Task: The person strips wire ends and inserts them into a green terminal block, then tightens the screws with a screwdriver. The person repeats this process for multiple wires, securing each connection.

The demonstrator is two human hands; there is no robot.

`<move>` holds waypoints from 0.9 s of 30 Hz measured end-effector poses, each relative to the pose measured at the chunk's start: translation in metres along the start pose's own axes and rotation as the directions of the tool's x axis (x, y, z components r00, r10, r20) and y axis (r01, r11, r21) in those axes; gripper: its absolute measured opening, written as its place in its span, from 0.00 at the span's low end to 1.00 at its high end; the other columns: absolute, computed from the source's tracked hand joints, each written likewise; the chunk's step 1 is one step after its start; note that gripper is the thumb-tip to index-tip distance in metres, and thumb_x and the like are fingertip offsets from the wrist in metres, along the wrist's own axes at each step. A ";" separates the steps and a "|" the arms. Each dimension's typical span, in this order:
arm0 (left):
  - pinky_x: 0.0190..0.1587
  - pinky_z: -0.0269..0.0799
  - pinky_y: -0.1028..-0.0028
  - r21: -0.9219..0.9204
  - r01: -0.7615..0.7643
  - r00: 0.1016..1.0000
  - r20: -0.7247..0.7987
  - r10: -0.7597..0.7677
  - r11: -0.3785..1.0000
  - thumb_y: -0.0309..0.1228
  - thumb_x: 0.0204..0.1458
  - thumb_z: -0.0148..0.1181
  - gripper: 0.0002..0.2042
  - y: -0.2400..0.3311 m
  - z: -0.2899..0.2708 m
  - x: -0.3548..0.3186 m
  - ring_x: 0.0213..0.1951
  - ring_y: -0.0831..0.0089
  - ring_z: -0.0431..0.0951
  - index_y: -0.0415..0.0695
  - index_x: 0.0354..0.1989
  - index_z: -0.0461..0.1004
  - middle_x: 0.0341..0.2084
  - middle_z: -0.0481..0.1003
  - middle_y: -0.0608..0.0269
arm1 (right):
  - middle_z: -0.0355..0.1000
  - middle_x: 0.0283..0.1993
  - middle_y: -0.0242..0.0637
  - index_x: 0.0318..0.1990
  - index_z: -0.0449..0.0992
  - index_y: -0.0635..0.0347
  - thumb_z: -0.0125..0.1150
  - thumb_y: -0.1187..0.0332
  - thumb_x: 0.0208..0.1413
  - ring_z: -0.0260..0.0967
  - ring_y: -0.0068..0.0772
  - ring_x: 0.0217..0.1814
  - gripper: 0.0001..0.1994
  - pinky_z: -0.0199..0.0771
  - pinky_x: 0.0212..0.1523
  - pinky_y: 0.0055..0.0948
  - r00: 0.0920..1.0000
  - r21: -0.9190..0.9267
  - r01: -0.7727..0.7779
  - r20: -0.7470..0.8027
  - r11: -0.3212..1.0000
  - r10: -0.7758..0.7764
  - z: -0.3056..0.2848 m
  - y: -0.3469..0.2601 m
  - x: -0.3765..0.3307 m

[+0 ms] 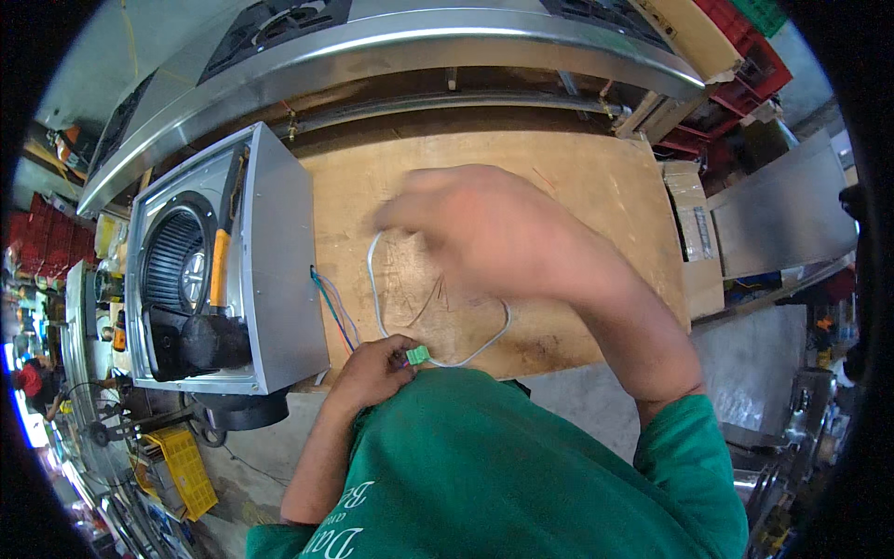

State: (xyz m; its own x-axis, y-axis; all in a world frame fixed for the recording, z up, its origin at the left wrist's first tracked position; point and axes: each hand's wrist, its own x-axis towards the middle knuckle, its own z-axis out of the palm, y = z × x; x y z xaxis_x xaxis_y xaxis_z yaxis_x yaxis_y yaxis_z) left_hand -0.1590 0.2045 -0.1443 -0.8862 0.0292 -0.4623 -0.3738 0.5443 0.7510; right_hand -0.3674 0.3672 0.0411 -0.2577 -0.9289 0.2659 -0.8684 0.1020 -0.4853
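The left hand (372, 368) pinches a green plug (418, 355) at the bench's (596, 186) near edge, closed on it; a white cable (377, 298) loops from the plug across the wood; wiring looks unfinished, blue leads (331, 307) hanging loose from the blower box (270, 261); the right hand (484, 228) is raised and blurred over the cable, grip unclear.

Single head-mounted fisheye view, directed steeply downward at close range onto the wooden desk (596, 186); straight edges bend toward the rim.
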 end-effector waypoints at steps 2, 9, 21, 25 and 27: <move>0.44 0.77 0.63 0.072 0.042 0.998 0.038 -0.045 0.997 0.35 0.50 0.67 0.19 0.016 -0.004 0.002 0.38 0.61 0.83 0.43 0.50 0.78 0.35 0.81 0.53 | 0.77 0.45 0.49 0.54 0.80 0.52 0.56 0.73 0.50 0.73 0.54 0.51 0.21 0.74 0.52 0.47 0.919 -0.122 -0.349 0.149 0.929 0.365 0.043 0.082 -0.034; 0.46 0.77 0.61 0.134 0.011 1.000 -0.012 -0.010 0.991 0.35 0.49 0.67 0.21 -0.013 0.021 0.019 0.41 0.56 0.83 0.41 0.51 0.77 0.38 0.81 0.50 | 0.72 0.47 0.43 0.44 0.83 0.49 0.62 0.61 0.54 0.76 0.48 0.44 0.11 0.78 0.45 0.45 0.875 -0.114 -0.436 0.177 0.893 0.450 0.185 0.155 -0.099; 0.36 0.77 0.74 -0.344 -0.171 0.829 -0.557 -0.054 0.923 0.31 0.53 0.70 0.19 0.020 0.002 0.054 0.32 0.74 0.79 0.37 0.50 0.75 0.34 0.79 0.56 | 0.80 0.36 0.46 0.39 0.81 0.60 0.63 0.62 0.57 0.78 0.47 0.38 0.11 0.76 0.40 0.40 0.791 0.404 -0.574 0.046 0.713 0.610 0.138 0.107 -0.080; 0.31 0.76 0.74 -0.636 -0.449 0.785 -0.616 -0.063 0.628 0.27 0.58 0.66 0.11 0.043 -0.019 0.046 0.26 0.76 0.77 0.38 0.45 0.75 0.29 0.80 0.58 | 0.80 0.33 0.43 0.39 0.81 0.64 0.65 0.63 0.57 0.76 0.34 0.33 0.12 0.75 0.38 0.34 0.747 0.570 -0.550 0.009 0.610 0.665 0.117 0.091 -0.083; 0.30 0.75 0.75 -0.662 -0.526 0.768 -0.639 -0.037 0.534 0.28 0.58 0.66 0.11 0.055 -0.027 0.039 0.26 0.75 0.78 0.38 0.46 0.74 0.29 0.80 0.57 | 0.80 0.32 0.40 0.40 0.81 0.66 0.66 0.63 0.58 0.74 0.28 0.32 0.13 0.75 0.37 0.31 0.730 0.614 -0.579 0.097 0.536 0.677 0.100 0.076 -0.081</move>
State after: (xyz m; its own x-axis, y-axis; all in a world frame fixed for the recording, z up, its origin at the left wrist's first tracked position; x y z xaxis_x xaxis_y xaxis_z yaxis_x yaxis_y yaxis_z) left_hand -0.2213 0.2132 -0.1079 -0.8419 -0.5335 -0.0811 0.0853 -0.2800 0.9562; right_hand -0.3706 0.4146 -0.1007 -0.7346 -0.6435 -0.2150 -0.0565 0.3738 -0.9258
